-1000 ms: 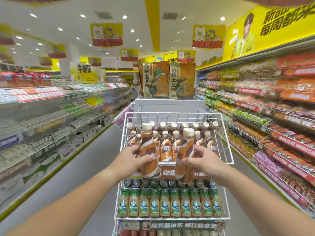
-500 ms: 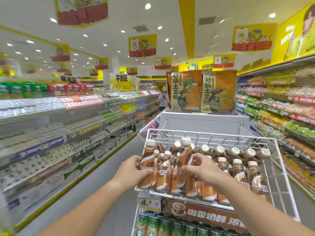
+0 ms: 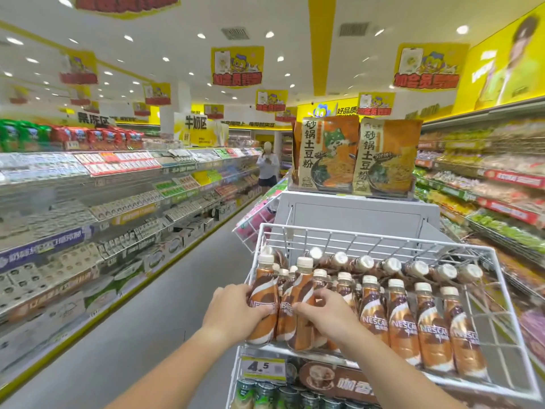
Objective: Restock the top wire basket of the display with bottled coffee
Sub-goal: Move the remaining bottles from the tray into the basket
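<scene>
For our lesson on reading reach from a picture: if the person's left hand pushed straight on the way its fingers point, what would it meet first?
The left hand already grips a coffee bottle; beyond it probably the neighbouring bottle held by the right hand, though depth is unclear.

Top wire basket [image 3: 380, 246] in foreground right, full of upright coffee bottles [image 3: 404, 323]; left hand [image 3: 236, 312] and right hand [image 3: 326, 312] on two bottles at its front-left corner; price tag [image 3: 263, 368] under front rim; lower tier bottles [image 3: 265, 394] beneath; noodle packs [image 3: 356, 154] on the stand behind; shelving [image 3: 88, 202] left across aisle.
</scene>
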Demonstrator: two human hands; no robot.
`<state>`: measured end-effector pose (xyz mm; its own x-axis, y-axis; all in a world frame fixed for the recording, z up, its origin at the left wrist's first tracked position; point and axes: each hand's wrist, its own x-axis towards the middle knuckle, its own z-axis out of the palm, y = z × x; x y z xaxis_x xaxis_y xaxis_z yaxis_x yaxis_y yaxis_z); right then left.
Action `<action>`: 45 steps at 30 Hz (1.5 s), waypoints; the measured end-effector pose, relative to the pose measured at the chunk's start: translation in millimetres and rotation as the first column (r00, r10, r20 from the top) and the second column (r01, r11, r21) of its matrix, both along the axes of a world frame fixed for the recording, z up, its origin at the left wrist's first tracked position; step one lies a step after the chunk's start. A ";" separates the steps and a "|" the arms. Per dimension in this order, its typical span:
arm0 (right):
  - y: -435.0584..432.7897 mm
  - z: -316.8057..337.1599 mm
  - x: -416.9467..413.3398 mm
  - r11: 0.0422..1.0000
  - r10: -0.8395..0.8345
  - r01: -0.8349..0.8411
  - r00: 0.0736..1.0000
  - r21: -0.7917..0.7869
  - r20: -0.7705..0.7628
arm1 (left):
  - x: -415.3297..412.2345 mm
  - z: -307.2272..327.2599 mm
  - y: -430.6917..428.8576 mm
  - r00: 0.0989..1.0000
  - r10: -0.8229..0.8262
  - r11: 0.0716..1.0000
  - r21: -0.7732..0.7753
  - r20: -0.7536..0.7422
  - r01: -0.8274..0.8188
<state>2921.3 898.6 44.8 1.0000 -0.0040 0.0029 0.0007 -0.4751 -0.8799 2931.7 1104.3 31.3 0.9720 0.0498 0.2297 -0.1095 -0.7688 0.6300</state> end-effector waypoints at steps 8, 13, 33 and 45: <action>16.8 -3.6 3.1 0.988 -0.142 0.141 0.990 -0.067 -0.016 | -0.9 -4.4 -6.8 0.997 -0.007 1.000 0.025 0.078 0.005; 18.2 -7.3 9.3 0.981 -0.166 0.162 0.986 -0.102 -0.030 | 11.7 -16.6 -5.6 0.999 0.006 0.999 0.034 0.046 -0.007; 22.7 -14.6 21.6 0.922 -0.148 0.192 0.977 -0.337 0.152 | 20.4 -64.0 -25.2 0.997 -0.028 1.000 0.000 0.077 0.028; 23.2 -29.6 9.6 0.952 -0.098 0.138 0.983 -0.273 0.155 | 20.5 -65.2 -13.8 0.985 -0.165 0.975 -0.142 0.058 0.172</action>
